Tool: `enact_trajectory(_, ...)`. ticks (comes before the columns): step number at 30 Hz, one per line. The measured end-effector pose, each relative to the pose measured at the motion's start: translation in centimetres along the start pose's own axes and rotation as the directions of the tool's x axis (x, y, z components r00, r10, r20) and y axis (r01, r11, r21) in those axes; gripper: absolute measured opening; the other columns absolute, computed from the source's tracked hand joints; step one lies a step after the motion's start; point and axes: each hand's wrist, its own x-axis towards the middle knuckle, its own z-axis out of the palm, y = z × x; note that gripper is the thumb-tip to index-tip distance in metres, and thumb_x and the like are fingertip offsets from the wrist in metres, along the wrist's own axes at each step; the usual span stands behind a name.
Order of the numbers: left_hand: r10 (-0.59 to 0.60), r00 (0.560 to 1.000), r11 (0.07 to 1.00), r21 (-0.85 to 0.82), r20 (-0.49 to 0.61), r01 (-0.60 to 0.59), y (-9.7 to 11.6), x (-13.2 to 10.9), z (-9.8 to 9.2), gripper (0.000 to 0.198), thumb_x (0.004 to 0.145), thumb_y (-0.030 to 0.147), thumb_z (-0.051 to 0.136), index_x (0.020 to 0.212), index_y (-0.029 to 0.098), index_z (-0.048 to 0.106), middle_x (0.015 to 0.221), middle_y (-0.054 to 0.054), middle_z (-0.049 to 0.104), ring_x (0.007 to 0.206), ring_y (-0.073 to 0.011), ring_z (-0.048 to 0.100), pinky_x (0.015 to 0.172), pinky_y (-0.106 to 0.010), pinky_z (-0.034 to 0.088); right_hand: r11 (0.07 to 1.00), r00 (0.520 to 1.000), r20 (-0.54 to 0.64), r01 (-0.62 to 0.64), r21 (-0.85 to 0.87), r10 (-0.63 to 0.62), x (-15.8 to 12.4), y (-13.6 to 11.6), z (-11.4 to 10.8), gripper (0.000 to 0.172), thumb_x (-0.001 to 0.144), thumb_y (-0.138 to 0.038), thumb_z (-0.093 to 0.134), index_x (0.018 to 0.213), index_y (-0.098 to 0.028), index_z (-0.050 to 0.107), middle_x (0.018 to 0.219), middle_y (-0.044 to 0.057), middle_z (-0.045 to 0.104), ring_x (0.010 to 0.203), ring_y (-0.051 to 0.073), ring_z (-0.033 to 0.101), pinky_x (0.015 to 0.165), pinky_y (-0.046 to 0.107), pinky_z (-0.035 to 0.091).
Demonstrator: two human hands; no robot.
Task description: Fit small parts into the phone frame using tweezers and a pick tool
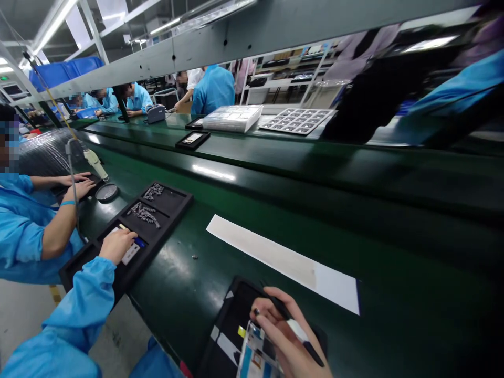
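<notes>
My left hand, in a blue sleeve, rests with curled fingers in a compartment of a long black parts tray. Under it lie a white piece and a blue and yellow item; whether the fingers grip anything is hidden. My right hand holds a black and white pen-like tool over a small phone-like device. The device sits in a black fixture at the near edge of the green belt.
Two tray compartments hold small metal parts. A co-worker's hands rest at the left beside a round dish and a hanging electric screwdriver. A white strip lies on the belt. Stacked trays sit across it.
</notes>
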Motion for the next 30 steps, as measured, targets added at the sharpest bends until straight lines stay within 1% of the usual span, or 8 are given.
enact_trajectory(9, 0.174, 0.982, 0.981, -0.078, -0.077, -0.180, -1.0, 0.1, -1.3, 0.020, 0.088, 0.021, 0.052, 0.093, 0.028, 0.070, 0.101, -0.004, 0.071, 0.083, -0.0197, 0.069, 0.075, -0.028, 0.052, 1.000, 0.998, -0.053, 0.025, 0.017, -0.024, -0.3, 0.7, -1.0, 0.045, 0.078, -0.044, 0.078, 0.115, -0.030, 0.057, 0.092, 0.004, 0.068, 0.088, 0.023, 0.069, 0.078, 0.031, 0.060)
enact_trajectory(12, 0.149, 0.969, 0.981, -0.097, -0.195, -0.170, -0.9, -0.7, -3.0, 0.022, 0.092, 0.027, 0.047, 0.103, 0.025, 0.065, 0.110, -0.007, 0.071, 0.089, -0.0233, 0.070, 0.082, -0.034, 0.054, 0.998, 0.999, -0.047, 0.020, 0.063, -0.017, 0.1, 1.2, -1.7, 0.047, 0.077, -0.043, 0.079, 0.116, -0.030, 0.056, 0.091, 0.004, 0.068, 0.088, 0.022, 0.069, 0.076, 0.029, 0.059)
enact_trajectory(14, 0.029, 0.923, 0.962, -0.240, -0.384, -0.131, 0.7, -1.9, -4.4, 0.025, 0.096, 0.033, 0.044, 0.113, 0.021, 0.059, 0.110, -0.010, 0.072, 0.093, -0.0248, 0.071, 0.086, -0.037, 0.055, 0.993, 0.998, -0.047, 0.050, 0.104, -0.046, 0.1, 1.2, -1.7, 0.046, 0.078, -0.041, 0.079, 0.115, -0.030, 0.055, 0.090, 0.003, 0.068, 0.087, 0.021, 0.068, 0.079, 0.029, 0.058)
enact_trajectory(17, -0.348, 0.783, 0.670, -0.721, -0.515, -0.177, 5.7, -4.3, -5.9, 0.034, 0.096, 0.039, 0.050, 0.123, 0.019, 0.049, 0.102, -0.008, 0.074, 0.088, -0.0216, 0.072, 0.080, -0.034, 0.059, 0.981, 0.994, -0.037, 0.112, 0.161, -0.107, -0.5, 1.0, -0.8, 0.045, 0.078, -0.039, 0.080, 0.114, -0.030, 0.054, 0.087, 0.001, 0.065, 0.084, 0.019, 0.067, 0.082, 0.031, 0.056)
enact_trajectory(21, -0.240, 0.953, 0.191, -0.971, -0.186, -0.142, 14.2, -6.8, -5.1, 0.030, 0.091, 0.046, 0.061, 0.101, 0.018, 0.061, 0.095, -0.006, 0.075, 0.072, -0.0180, 0.073, 0.068, -0.027, 0.063, 0.964, 0.991, -0.006, 0.130, 0.233, -0.132, -1.4, 0.7, 0.7, 0.043, 0.079, -0.037, 0.079, 0.112, -0.028, 0.053, 0.087, 0.000, 0.063, 0.081, 0.018, 0.065, 0.085, 0.035, 0.054)
enact_trajectory(24, -0.093, 0.993, -0.127, -0.988, -0.078, -0.089, 19.1, -7.6, -3.7, 0.029, 0.096, 0.048, 0.054, 0.095, 0.019, 0.058, 0.096, -0.008, 0.076, 0.074, -0.0198, 0.074, 0.067, -0.029, 0.064, 0.953, 0.987, 0.035, 0.143, 0.267, -0.157, -1.8, 0.8, 1.1, 0.041, 0.082, -0.035, 0.077, 0.114, -0.028, 0.051, 0.088, -0.001, 0.062, 0.081, 0.016, 0.064, 0.085, 0.033, 0.051)
enact_trajectory(26, -0.054, 0.996, -0.203, -0.976, -0.070, -0.080, 21.0, -7.7, -3.2, 0.026, 0.097, 0.046, 0.052, 0.096, 0.020, 0.056, 0.098, -0.008, 0.076, 0.078, -0.0198, 0.074, 0.070, -0.030, 0.064, 0.952, 0.983, 0.059, 0.152, 0.267, -0.173, -1.9, 0.9, 1.0, 0.040, 0.084, -0.035, 0.075, 0.115, -0.028, 0.050, 0.088, -0.001, 0.062, 0.080, 0.015, 0.064, 0.083, 0.031, 0.051)
enact_trajectory(30, -0.065, 0.993, -0.164, -0.981, -0.095, -0.104, 22.0, -7.5, -3.5, 0.023, 0.097, 0.043, 0.054, 0.096, 0.020, 0.056, 0.098, -0.006, 0.075, 0.083, -0.0180, 0.073, 0.075, -0.027, 0.063, 0.957, 0.982, 0.068, 0.155, 0.245, -0.177, -2.0, 1.2, 0.8, 0.038, 0.087, -0.034, 0.073, 0.116, -0.027, 0.048, 0.090, -0.001, 0.061, 0.078, 0.014, 0.063, 0.079, 0.029, 0.050)
